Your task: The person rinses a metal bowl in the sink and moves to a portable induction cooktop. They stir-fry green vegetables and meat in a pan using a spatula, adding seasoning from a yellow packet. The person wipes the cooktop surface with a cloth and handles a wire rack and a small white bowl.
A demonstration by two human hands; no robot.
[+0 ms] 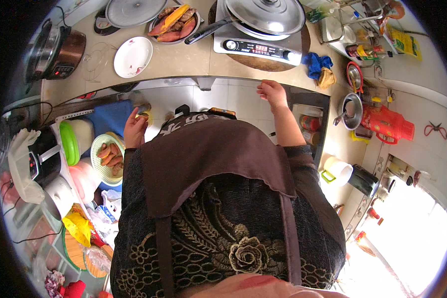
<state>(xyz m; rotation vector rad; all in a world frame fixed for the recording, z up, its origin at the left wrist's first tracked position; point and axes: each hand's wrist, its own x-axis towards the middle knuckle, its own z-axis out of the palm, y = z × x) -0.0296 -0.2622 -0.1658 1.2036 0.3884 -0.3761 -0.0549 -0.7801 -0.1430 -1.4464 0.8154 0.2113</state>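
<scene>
My left hand (135, 126) is raised beside the apron at the left, its fingers apart and holding nothing. Near it stands a pale green plastic basket (95, 164) with sweet potatoes (111, 156) in it. My right hand (272, 93), fingers loosely curled, hangs near the counter's front edge; I see nothing in it. Beyond, a lidded pan (268, 18) rests on an induction cooker (257, 52) with a lit display. A metal bowl (199, 23) of sweet potatoes is left of the pan's handle. A white plate (133, 57) lies on the counter further left.
A brown electric cooker (69, 54) stands at the far left of the counter, a round metal lid (134, 11) at the back. Blue and tan cloths (314, 66) lie right of the induction cooker. A red thermos flask (385, 121) and a white mug (339, 171) stand on the right.
</scene>
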